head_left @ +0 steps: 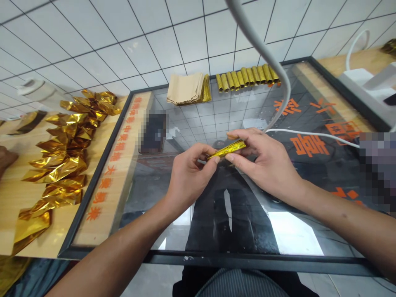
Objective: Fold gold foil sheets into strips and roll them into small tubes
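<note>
A thin rolled gold foil strip (227,150) is held between both hands above the glass tabletop (198,123). My left hand (188,175) pinches its lower left end with fingers curled. My right hand (262,159) grips the upper right part, thumb and fingers closed round it. Both forearms reach in from the bottom of the view.
A row of several finished gold rolls (247,76) lies at the far edge, next to a stack of brown-backed foil sheets (187,88). Folded gold foil pieces (62,156) cover the wooden surface at left. A white cable (309,135) crosses the glass at right. Another person's hand (6,159) shows at far left.
</note>
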A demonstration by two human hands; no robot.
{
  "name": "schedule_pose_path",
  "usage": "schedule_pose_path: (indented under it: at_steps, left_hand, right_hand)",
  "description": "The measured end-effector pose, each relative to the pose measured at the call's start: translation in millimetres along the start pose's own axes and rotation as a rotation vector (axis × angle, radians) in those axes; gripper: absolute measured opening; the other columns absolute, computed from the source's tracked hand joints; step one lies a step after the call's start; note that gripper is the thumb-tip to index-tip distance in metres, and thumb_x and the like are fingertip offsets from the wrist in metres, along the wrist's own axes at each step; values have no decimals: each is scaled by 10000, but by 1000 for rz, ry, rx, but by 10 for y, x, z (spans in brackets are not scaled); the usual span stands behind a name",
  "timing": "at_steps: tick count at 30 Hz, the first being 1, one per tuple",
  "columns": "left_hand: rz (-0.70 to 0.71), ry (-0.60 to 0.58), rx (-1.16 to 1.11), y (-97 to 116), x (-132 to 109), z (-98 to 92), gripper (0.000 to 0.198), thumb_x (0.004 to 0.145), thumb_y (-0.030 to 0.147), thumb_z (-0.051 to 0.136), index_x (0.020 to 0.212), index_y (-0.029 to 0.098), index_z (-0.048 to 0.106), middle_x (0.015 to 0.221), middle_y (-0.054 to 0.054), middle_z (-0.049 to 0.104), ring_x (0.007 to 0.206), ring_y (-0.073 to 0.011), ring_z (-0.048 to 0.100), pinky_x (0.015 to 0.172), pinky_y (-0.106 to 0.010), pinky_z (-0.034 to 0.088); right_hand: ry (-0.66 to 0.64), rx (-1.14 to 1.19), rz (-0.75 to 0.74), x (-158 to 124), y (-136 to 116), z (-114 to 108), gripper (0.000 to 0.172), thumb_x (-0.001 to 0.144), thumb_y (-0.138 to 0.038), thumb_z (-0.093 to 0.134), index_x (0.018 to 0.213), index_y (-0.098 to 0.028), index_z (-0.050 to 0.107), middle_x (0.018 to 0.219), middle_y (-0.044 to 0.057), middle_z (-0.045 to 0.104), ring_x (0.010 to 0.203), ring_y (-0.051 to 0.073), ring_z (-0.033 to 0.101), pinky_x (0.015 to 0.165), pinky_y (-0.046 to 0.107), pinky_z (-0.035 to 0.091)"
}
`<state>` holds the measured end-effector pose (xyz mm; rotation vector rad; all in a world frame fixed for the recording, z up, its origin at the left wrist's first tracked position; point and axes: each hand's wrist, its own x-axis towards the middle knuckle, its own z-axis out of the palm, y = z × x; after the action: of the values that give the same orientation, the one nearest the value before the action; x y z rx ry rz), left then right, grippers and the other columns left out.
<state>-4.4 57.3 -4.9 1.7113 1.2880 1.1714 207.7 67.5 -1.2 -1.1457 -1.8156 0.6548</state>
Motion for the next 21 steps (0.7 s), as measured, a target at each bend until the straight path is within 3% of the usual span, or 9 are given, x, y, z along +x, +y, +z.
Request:
schedule_pose_path:
  at_steps: [4,9,15,21]
  left_hand:
    - [-44,32,48,-11,23,-14,23,919,227,773,919,217,752,874,6,761,724,-123,665,622,-237,529]
    - [-75,38,49,-24,27,-18,46,926,250,765,953,215,751,863,2,759,736,-143,692,617,-252,552]
    - [-29,55,114,-6,25,-12,22,919,209,749,938,218,750,901,0,771,777,-142,698,644,-252,547]
    - [69,57,212,22,16,-9,76,904,140,726,919,213,733,972,-5,794,776,-123,683,631,-228,539]
  right_hand:
    - [21,158,184,15,8,20,438,917,-277,822,1326,-246,669,1208,81,777,913,233,785,849,428,661]
    - [27,248,303,49,3,20,310,914,-354,833,1140,-243,652,1019,46,777,807,221,766,744,388,623]
    - [17,378,303,88,11,9,227,919,-349,839,1030,-223,686,891,24,753,783,193,726,760,356,588]
    - [1,435,349,124,-19,-22,336,866,-480,904,950,-215,714,777,-6,696,693,164,674,675,321,555]
